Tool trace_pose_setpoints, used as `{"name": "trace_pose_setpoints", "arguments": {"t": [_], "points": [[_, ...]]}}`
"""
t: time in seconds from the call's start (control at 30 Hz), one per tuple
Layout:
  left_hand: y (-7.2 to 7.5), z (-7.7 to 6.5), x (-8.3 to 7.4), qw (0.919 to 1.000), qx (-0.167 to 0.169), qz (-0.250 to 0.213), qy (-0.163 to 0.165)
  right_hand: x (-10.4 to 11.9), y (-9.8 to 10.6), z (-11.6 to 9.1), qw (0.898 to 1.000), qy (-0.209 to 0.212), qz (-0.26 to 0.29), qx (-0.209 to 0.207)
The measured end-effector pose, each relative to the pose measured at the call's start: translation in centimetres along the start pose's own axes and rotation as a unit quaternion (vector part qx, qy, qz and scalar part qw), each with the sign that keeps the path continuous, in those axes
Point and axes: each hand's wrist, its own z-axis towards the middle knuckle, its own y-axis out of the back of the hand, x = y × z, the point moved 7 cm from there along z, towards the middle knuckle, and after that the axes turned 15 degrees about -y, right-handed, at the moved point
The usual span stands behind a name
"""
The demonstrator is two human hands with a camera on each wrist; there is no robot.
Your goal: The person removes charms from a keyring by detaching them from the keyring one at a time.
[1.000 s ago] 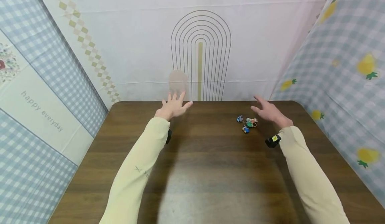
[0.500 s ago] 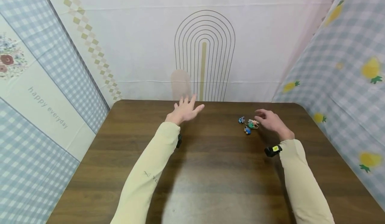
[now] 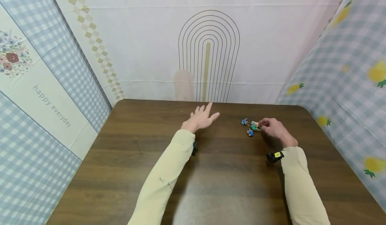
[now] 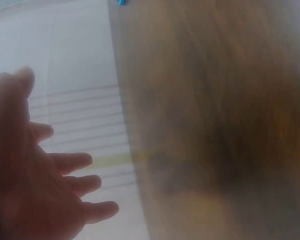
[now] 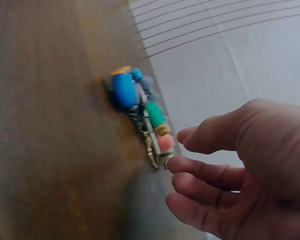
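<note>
A keychain with small coloured figures lies on the table toward the back right: a green charm (image 3: 254,126), a blue charm (image 3: 250,132) and a blue-grey charm (image 3: 244,121), with metal clasps and rings. My right hand (image 3: 275,129) is at the keychain's right end. In the right wrist view its fingertips are right at the end of the keychain (image 5: 152,115), with a gap between thumb and forefinger. My left hand (image 3: 200,117) reaches over the table left of the keychain, fingers spread and holding nothing; its fingers (image 4: 72,162) also show in the left wrist view.
The brown wooden table (image 3: 211,171) meets a white cloth backdrop (image 3: 144,50) along its back edge. Blue checked cloths hang at the left side (image 3: 60,47) and the right side (image 3: 340,84). A black wrist camera (image 3: 274,156) is strapped to the right wrist.
My right hand has come down to the keychain, its fingers drawing closer together. My left hand has moved right and a little toward me, still spread. The head view has shifted slightly.
</note>
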Motion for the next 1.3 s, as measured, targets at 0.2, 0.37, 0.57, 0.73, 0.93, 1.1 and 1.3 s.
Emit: {"name": "trace_pose_setpoints", "arguments": {"t": [0.2,0.37,0.57,0.73,0.93,1.1,1.3], "points": [[-1.6,0.5,-1.3,0.9997,-0.001,-0.018,-0.018,-0.1,-0.9,0.4,1.0,0.008,-0.021,-0.006],[-2.8,1.1,-2.7,0.9991,-0.001,-0.023,-0.035,0.0,-1.0,0.5,0.999,0.019,-0.03,-0.018],[-4.3,2.4,-4.8,0.9977,0.009,-0.002,-0.067,0.0,-1.1,0.5,0.999,0.025,-0.032,-0.03],[-5.6,3.5,-6.6,0.9955,0.017,0.009,-0.092,0.1,-1.3,0.6,0.999,0.022,-0.028,-0.025],[-7.1,4.7,-8.4,0.9958,0.026,0.009,-0.087,0.1,-1.5,0.7,0.999,0.014,-0.026,-0.025],[-8.6,6.0,-9.5,0.9946,0.025,0.026,-0.097,0.2,-1.6,0.6,0.999,0.004,-0.017,-0.028],[-9.5,7.1,-9.7,0.9942,0.021,0.048,-0.094,0.5,-1.6,0.4,0.999,-0.001,-0.005,-0.037]]}}
